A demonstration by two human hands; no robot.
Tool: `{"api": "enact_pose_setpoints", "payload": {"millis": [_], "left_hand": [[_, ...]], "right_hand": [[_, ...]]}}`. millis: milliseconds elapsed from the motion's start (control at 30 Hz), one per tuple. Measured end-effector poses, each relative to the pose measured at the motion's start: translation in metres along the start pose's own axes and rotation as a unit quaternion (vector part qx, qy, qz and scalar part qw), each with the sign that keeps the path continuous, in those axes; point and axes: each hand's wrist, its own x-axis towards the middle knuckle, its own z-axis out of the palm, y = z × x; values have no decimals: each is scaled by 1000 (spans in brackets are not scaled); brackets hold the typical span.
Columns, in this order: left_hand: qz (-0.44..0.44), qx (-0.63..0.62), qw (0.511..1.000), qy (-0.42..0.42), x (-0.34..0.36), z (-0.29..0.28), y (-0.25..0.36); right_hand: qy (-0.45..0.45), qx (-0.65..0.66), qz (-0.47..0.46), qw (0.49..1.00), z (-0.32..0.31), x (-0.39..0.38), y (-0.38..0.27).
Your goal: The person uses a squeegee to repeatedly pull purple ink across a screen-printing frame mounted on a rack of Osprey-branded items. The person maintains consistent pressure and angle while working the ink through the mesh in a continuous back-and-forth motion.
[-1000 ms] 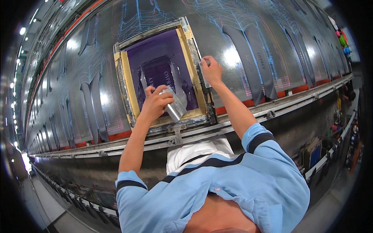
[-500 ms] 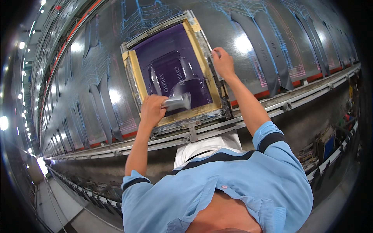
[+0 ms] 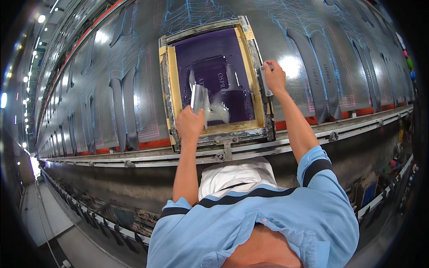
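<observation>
A screen-printing frame (image 3: pixel 243 136) lies on the long dark table, its purple mesh (image 3: pixel 203 49) edged with yellowish tape. My left hand (image 3: pixel 190 123), over the frame's near left part, is closed round a silvery squeegee (image 3: pixel 199 97) whose blade end points away from me. To the right of the squeegee, a pool of whitish, shiny paste (image 3: pixel 219 112) lies on the mesh. At the frame's right side my right hand (image 3: pixel 275 78) is closed on a metal side bracket (image 3: pixel 268 92). The fingertips of both hands are partly hidden.
Grey cut pieces (image 3: pixel 306 60) lie in pairs along the table (image 3: pixel 286 96), among blue and pink lines. A metal rail (image 3: pixel 178 159) with round knobs runs along the near edge; a stop bracket (image 3: pixel 227 149) meets the frame there. Below right stands a rack with stacked boards (image 3: pixel 367 190).
The squeegee has swung from pointing right to pointing away, with my left hand turning. The whole view has shifted, so the frame appears farther right. My right hand stays at the frame's right side.
</observation>
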Motion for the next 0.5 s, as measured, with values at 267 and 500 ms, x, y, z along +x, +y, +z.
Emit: {"api": "enact_pose_setpoints", "payload": {"millis": [267,500], "left_hand": [[-14,32,997,69,78,-7,11],[101,-26,992,-68,66,3,28]], "right_hand": [[-16,-18,15,1000,-9,-2,-12],[-84,-193,-41,977,-18,15,-31]]}}
